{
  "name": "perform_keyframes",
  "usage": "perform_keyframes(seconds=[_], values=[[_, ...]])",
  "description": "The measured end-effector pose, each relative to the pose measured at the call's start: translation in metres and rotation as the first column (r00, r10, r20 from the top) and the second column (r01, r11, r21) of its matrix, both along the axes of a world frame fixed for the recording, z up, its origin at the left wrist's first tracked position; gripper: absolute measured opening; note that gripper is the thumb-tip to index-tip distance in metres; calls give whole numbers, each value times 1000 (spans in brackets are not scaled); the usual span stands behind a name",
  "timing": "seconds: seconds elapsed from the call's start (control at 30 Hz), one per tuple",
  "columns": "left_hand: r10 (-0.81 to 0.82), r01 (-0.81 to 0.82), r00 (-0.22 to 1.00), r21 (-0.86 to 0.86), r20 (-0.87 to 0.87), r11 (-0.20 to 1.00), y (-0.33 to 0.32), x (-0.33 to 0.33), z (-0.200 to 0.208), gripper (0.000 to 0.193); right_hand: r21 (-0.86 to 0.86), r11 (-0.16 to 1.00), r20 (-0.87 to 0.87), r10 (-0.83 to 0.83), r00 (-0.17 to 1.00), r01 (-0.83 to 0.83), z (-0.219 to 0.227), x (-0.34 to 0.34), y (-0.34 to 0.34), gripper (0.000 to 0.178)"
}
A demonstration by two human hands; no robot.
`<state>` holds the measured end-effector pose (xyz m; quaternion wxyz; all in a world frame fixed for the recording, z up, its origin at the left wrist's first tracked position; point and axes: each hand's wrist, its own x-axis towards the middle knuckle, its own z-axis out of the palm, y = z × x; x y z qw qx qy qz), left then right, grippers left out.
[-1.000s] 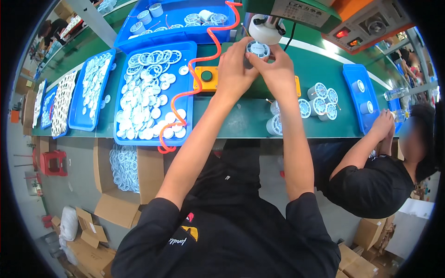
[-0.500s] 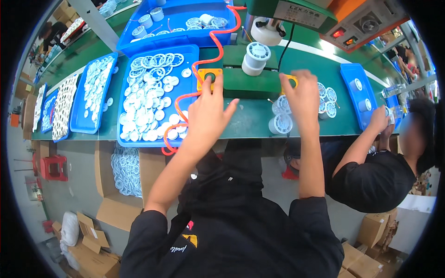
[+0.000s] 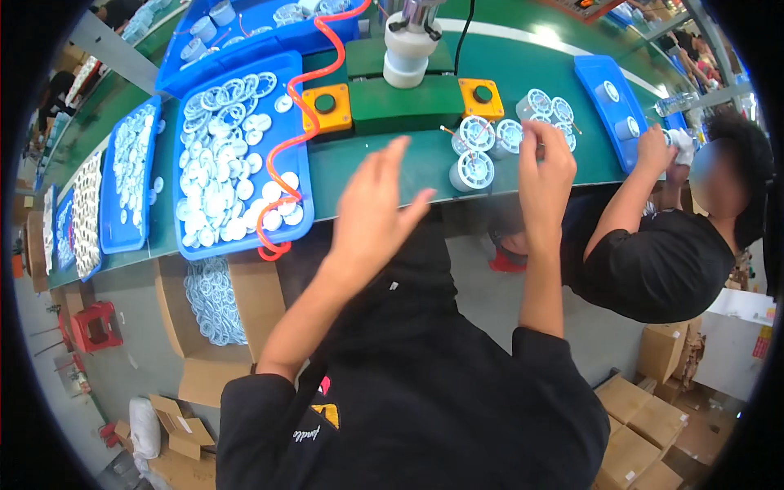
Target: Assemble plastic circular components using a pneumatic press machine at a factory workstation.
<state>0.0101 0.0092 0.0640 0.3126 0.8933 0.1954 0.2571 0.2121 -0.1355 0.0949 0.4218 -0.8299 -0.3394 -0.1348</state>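
Note:
My left hand (image 3: 371, 214) hovers over the table's front edge, open, thumb and fingers apart, with nothing in it. My right hand (image 3: 545, 171) is beside a group of round white plastic housings (image 3: 472, 170), fingers bent and closed; whatever they may pinch is hidden. Several of these housings have a spoked top and thin wire leads. Straight ahead, a green press base (image 3: 408, 104) carries a white cylindrical housing (image 3: 405, 70) beneath the white press head (image 3: 412, 37). A yellow box with a dark push button stands on each side, the left one (image 3: 327, 106) and the right one (image 3: 480, 100).
A blue tray (image 3: 304, 73) of white discs and rings lies at left, a red coiled hose (image 3: 282, 151) along it. Behind is a blue bin (image 3: 245, 53). At right, a person (image 3: 653, 261) works by another blue tray (image 3: 584, 69). A cardboard box (image 3: 257, 302) stands below.
Both hands have come off the yellow button boxes; the right moved toward the loose housings. The press head now meets the housing on the base. My view has shifted.

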Motion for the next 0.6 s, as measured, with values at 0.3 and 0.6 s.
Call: perform_keyframes(seconds=[0.3, 0.6], values=[[-62, 126, 946, -184, 319, 975, -38, 20, -38, 95, 67, 973, -318, 230, 920, -220, -18, -80, -7, 29], [146, -101, 953, -178, 265, 979, 12, -40, -58, 90, 235, 859, -452, 511, 731, -455, -49, -99, 99, 16]])
